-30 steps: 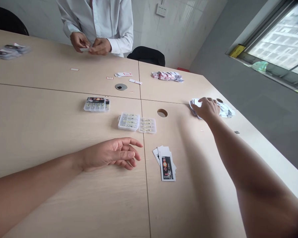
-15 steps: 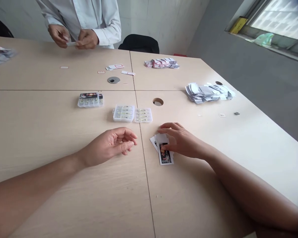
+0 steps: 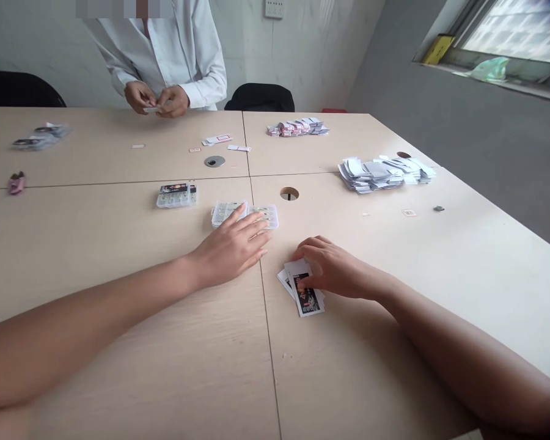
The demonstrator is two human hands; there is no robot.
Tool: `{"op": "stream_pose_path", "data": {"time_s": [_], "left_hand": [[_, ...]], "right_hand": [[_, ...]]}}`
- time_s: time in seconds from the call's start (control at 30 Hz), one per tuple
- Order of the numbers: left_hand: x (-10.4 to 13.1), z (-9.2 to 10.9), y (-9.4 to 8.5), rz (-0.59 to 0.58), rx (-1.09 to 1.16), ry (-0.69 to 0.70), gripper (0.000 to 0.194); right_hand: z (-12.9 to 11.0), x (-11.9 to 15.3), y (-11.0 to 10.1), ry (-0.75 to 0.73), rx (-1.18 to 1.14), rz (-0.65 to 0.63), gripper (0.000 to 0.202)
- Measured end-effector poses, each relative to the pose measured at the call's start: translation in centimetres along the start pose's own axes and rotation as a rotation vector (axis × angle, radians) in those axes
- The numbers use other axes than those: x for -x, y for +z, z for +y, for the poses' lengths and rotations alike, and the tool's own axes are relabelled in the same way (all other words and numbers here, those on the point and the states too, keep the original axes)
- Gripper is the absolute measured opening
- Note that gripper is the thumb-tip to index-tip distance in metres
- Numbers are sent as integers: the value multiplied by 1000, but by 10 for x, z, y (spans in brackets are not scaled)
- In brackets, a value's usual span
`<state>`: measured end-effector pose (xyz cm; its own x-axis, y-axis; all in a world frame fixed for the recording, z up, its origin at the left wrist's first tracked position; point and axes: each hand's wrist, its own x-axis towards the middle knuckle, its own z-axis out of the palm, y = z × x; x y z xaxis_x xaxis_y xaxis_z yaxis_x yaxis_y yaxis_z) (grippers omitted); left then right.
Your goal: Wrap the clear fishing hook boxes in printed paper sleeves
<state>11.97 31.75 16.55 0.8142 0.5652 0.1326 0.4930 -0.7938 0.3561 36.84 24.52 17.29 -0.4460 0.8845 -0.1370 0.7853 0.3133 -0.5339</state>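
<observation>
Palm down with fingers spread, my left hand [image 3: 231,249] reaches over two clear plastic boxes, partly covering them. The left box [image 3: 222,211] and the right box [image 3: 270,215] hold small slim pieces in compartments. I cannot tell whether the fingertips touch the lids. My right hand [image 3: 337,269] grips a small fanned pile of printed cards [image 3: 308,299] on the table, thumb on the top card and fingers curled around the far edge. That card is white with a black picture panel.
Another clear box [image 3: 176,197] bearing a black label stands farther left. White slips [image 3: 380,174] and red-edged slips [image 3: 297,127] lie in heaps. Pink-handled snips [image 3: 16,183] rest far left. Round holes [image 3: 289,194] pierce the table. Across it, a person's hands [image 3: 158,101] hold a small slip.
My left hand has moved forward and right from bare table to the clear boxes, its fingers spreading. My right hand stays at the cards. The view has tilted up and left.
</observation>
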Motion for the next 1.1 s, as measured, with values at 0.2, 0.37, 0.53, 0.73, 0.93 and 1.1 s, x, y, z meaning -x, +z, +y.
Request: {"op": "stream_pose_path", "data": {"time_s": [0.2, 0.37, 0.53, 0.73, 0.93, 1.1], "left_hand": [[-44, -17, -4, -30, -170, -123, 44], [-41, -17, -8, -116, -172, -124, 53], [-2, 13, -7, -235, -98, -52, 61], [33, 41, -11, -341, -20, -20, 60], [15, -5, -36, -126, 6, -252, 82], [5, -57, -39, -75, 40, -371, 88]], "right_hand": [[0, 1, -1, -19, 5, -6, 33], [3, 2, -3, 12, 4, 7, 23], [12, 4, -10, 106, 3, 25, 25], [20, 6, -14, 156, -26, 20, 27], [23, 6, -13, 146, -36, 4, 29], [22, 5, -14, 156, -38, -20, 28]]}}
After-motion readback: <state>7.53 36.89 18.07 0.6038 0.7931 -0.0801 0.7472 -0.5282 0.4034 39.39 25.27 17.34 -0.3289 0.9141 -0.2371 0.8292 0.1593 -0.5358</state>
